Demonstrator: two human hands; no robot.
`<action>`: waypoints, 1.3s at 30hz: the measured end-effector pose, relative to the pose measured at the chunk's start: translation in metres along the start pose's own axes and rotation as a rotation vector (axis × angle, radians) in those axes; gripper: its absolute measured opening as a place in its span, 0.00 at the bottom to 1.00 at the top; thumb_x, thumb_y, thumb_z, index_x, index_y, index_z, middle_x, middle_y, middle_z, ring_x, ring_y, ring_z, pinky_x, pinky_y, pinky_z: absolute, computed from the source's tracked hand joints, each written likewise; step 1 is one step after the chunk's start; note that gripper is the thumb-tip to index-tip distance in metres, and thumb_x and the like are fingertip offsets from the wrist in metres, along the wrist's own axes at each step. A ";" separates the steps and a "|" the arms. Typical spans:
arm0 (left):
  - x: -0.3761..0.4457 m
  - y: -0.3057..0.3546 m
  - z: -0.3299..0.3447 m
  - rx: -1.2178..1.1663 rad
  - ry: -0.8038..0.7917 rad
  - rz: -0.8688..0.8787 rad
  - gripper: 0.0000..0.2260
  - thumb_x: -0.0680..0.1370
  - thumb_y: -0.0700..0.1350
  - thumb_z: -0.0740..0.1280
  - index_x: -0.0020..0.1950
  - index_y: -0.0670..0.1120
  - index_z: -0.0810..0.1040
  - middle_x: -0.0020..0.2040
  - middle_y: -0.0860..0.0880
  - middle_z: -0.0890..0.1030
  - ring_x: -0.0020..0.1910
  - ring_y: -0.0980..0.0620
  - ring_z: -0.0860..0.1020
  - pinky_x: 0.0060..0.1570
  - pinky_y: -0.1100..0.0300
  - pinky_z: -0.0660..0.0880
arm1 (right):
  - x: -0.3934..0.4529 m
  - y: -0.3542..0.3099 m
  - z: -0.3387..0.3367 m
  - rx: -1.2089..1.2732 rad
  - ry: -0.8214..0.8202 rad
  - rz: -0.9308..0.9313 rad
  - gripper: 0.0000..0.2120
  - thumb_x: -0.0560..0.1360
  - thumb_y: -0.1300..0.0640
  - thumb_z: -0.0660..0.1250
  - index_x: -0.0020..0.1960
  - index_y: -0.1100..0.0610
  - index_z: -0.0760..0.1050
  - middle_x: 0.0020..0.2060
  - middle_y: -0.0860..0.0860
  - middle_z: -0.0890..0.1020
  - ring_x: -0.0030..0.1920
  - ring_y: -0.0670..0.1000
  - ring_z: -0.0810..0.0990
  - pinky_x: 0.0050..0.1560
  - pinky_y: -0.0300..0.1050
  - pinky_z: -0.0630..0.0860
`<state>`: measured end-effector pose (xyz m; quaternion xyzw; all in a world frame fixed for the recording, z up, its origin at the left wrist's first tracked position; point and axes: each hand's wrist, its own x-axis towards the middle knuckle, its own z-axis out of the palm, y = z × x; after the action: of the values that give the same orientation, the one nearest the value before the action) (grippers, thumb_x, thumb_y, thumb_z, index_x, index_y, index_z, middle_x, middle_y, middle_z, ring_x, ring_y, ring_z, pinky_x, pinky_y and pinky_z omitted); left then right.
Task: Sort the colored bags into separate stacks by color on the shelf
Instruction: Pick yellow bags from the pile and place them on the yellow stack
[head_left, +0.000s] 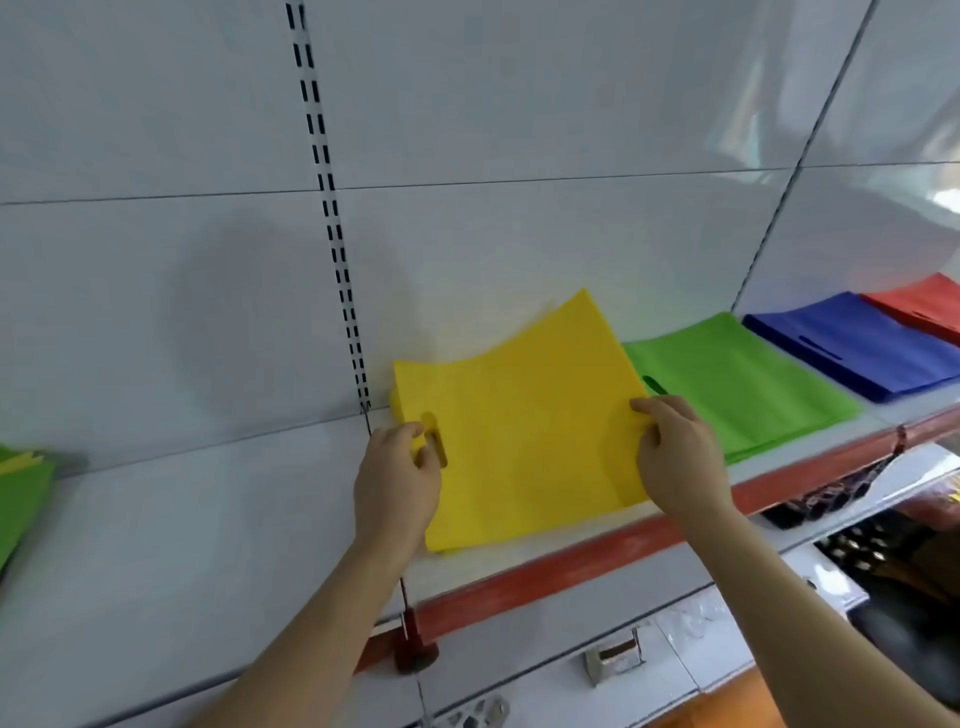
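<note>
Both hands, left hand (397, 467) and right hand (675, 457), pinch the yellow bag (530, 431) over the shelf (519, 577). Its far corner curls up. It might land crooked or slide onto the green stack (737, 384).

No text, label, brand, number or sign can be read anywhere in the head view.

Four bag stacks (737, 384) lie side by side on the shelf (545, 577); another pile (21, 483) far left, perhaps mixed.
</note>
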<state>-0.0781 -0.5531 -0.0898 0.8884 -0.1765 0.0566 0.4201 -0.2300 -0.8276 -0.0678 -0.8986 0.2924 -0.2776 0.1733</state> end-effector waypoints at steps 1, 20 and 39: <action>-0.002 0.001 0.003 0.043 0.004 -0.006 0.16 0.84 0.45 0.64 0.72 0.46 0.78 0.66 0.47 0.77 0.50 0.51 0.78 0.52 0.52 0.78 | 0.008 0.003 0.006 0.005 -0.028 -0.019 0.21 0.80 0.69 0.59 0.70 0.59 0.79 0.69 0.53 0.78 0.54 0.59 0.81 0.50 0.50 0.78; -0.018 0.025 0.041 0.720 -0.076 -0.171 0.30 0.82 0.67 0.58 0.75 0.47 0.71 0.62 0.43 0.78 0.62 0.38 0.75 0.58 0.45 0.76 | 0.052 0.050 0.048 -0.231 -0.357 -0.264 0.23 0.80 0.41 0.62 0.59 0.60 0.79 0.63 0.58 0.79 0.59 0.65 0.76 0.60 0.56 0.74; -0.036 0.038 0.012 0.692 0.104 -0.199 0.25 0.85 0.61 0.55 0.71 0.44 0.74 0.68 0.43 0.76 0.68 0.40 0.73 0.62 0.46 0.74 | 0.037 0.015 0.027 -0.271 -0.390 -0.433 0.35 0.83 0.34 0.52 0.82 0.56 0.62 0.83 0.58 0.59 0.84 0.61 0.52 0.81 0.59 0.58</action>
<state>-0.1260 -0.5750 -0.0786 0.9866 -0.0380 0.1171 0.1066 -0.1950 -0.8583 -0.0818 -0.9911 0.0900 -0.0891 0.0419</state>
